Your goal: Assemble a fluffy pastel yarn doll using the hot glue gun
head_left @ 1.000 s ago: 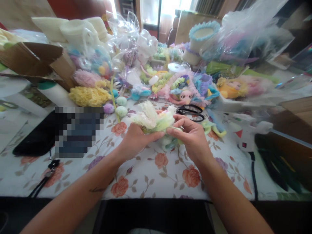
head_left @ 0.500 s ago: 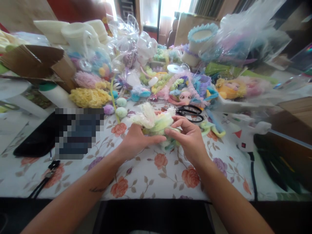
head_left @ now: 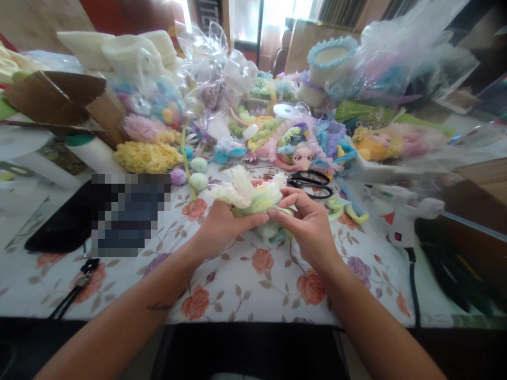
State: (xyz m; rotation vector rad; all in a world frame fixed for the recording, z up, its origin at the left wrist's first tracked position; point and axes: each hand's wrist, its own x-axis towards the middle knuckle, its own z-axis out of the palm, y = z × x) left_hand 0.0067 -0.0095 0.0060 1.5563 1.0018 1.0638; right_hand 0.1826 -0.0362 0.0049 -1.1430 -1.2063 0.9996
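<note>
Both hands meet over a soft pale yellow-green fuzzy bundle (head_left: 261, 199) with cream yarn-like tufts, just above the flowered tablecloth (head_left: 245, 287). My left hand (head_left: 224, 224) is closed round its left side, the thumb laid along the near edge. From the right, my right hand (head_left: 307, 214) pinches the bundle between thumb and fingers, its fingertips close to the left thumb. Part of the bundle is hidden behind the hands. Black-handled scissors (head_left: 311, 183) lie just beyond the right hand. A yellow-green fuzzy strip (head_left: 348, 208) rests to its right.
A white glue gun (head_left: 404, 216) with a black cord stands at right. Phone-like black slab (head_left: 59, 221) lies at left. Small pompoms (head_left: 199, 181), a yellow fluffy piece (head_left: 148, 157), a doll face (head_left: 303, 156) and a cardboard box (head_left: 59, 100) crowd the back.
My left thumb has moved slightly up toward the right fingertips. Both hands keep hold of the fuzzy bundle, and the whole view has shifted a little.
</note>
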